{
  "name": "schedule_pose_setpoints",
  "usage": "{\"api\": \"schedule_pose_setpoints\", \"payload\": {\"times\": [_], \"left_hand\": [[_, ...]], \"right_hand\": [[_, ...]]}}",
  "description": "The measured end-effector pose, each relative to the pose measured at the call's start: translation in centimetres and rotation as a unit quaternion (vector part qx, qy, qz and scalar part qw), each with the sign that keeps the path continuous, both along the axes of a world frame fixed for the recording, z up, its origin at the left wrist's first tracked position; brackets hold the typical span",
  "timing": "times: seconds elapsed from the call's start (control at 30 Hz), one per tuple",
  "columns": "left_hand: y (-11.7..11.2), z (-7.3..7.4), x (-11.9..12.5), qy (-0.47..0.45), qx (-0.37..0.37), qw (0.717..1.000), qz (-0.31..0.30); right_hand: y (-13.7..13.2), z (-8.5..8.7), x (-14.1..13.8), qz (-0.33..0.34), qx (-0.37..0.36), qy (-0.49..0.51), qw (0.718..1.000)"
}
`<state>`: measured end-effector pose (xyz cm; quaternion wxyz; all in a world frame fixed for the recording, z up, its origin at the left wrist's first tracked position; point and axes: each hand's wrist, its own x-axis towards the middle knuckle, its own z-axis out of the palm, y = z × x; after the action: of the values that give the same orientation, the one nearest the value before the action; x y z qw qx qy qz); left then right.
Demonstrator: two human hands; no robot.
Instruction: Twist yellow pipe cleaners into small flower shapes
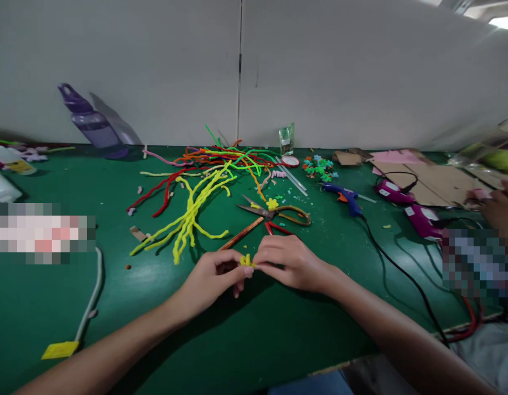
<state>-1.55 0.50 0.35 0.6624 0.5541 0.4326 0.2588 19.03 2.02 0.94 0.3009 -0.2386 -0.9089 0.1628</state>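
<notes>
My left hand and my right hand meet over the green table, both pinched on a small yellow pipe-cleaner piece held between their fingertips. Just beyond the hands lie scissors with brown handles, a small yellow pipe-cleaner flower resting on them, and an orange-brown stick. A bundle of yellow pipe cleaners spreads out to the left of the scissors.
A tangle of coloured pipe cleaners lies at the back. A blue glue gun, two pink glue guns with black cords, and cardboard sit at right. Another person's hand is at far right. A purple bottle leans back left.
</notes>
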Motion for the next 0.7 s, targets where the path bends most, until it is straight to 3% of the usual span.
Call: {"api": "schedule_pose_setpoints", "payload": {"times": [0.3,0.43,0.57,0.7], "left_hand": [[-0.25,-0.38,-0.32,0.078,0.075,0.992,-0.063],[-0.08,-0.22,-0.42,0.091,0.051,0.989,-0.108],[-0.06,0.02,-0.44,0.085,0.036,0.986,-0.136],[-0.02,-0.08,-0.4,0.067,0.026,0.99,-0.12]], "right_hand": [[0.14,0.44,0.36,0.038,-0.04,-0.045,0.997],[0.15,0.66,0.47,0.049,-0.066,-0.052,0.995],[0.19,0.55,0.4,0.05,-0.047,-0.039,0.997],[0.35,0.34,0.52,0.039,-0.034,-0.014,0.999]]}}
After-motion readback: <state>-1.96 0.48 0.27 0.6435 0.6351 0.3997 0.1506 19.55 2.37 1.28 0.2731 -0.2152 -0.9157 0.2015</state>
